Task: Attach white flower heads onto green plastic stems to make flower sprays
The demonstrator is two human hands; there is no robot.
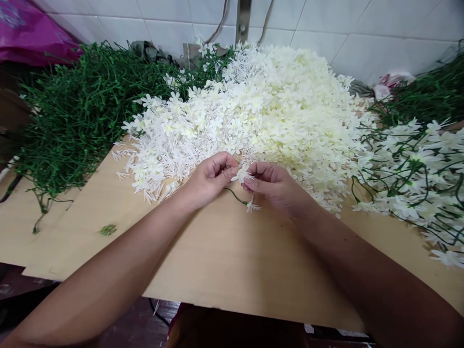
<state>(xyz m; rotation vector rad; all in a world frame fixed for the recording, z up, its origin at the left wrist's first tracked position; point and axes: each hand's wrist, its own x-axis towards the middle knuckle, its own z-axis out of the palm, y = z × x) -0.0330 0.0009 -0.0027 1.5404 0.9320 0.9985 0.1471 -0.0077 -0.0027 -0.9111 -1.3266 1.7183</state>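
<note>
Over the middle of the table, my left hand and my right hand almost meet, fingertips pinched. A white artificial flower sits between them, gripped by the thumb and forefinger of my right hand. Out from under my left fingers curves a thin green plastic stem, which that hand appears to pinch; its held end is hidden. At the stem's other end is a small white stamen piece. Just beyond my hands lies a large heap of loose cream-white petals, with white stamen pieces along its left side.
A tangled pile of green stems lies at the left. On the right are assembled white flowers on stems, with more greenery behind. A green scrap rests on the table. A tiled wall borders the back.
</note>
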